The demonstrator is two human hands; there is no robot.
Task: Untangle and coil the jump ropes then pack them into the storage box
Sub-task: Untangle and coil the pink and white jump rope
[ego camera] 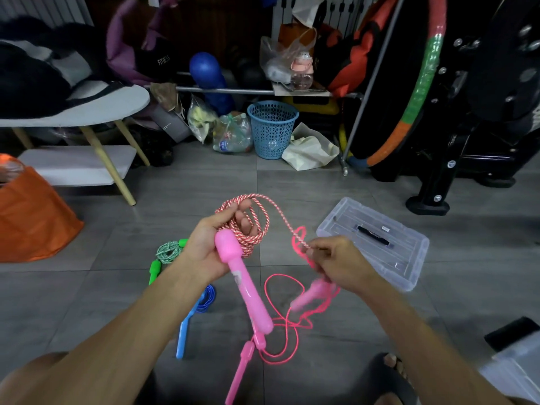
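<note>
1. Hands of a person reach forward over a grey tiled floor, seen from a head-worn camera looking down.
2. The left hand is palm up, its fingers curled around a bundle of red-and-white braided rope wound in loops, with the thumb pressed on a large pink handle that slants down and to the right from the palm.
3. A single strand of that braided rope arcs up from the loops and runs down to the right hand.
4. The right hand's fingertips are pinched together on the strand; a second pink handle hangs below this hand, blurred.
5. A thin neon-pink rope lies in loose tangled loops on the floor under both hands, and part of it rises to the right hand; I cannot tell whether the fingers grip it too. Its slim pink handles lie near the bottom edge of the view.
6. Left of the left hand, on the floor, lies a coiled green rope with green handles.
7. Just below it lies a blue rope with a light blue handle.
8. A clear plastic storage box with its lid on sits on the floor to the right of the hands, apart from all ropes.
9. A foot in a dark sandal shows at the lower right.
10. A blue mesh basket stands among clutter at the far side of the floor.
</note>
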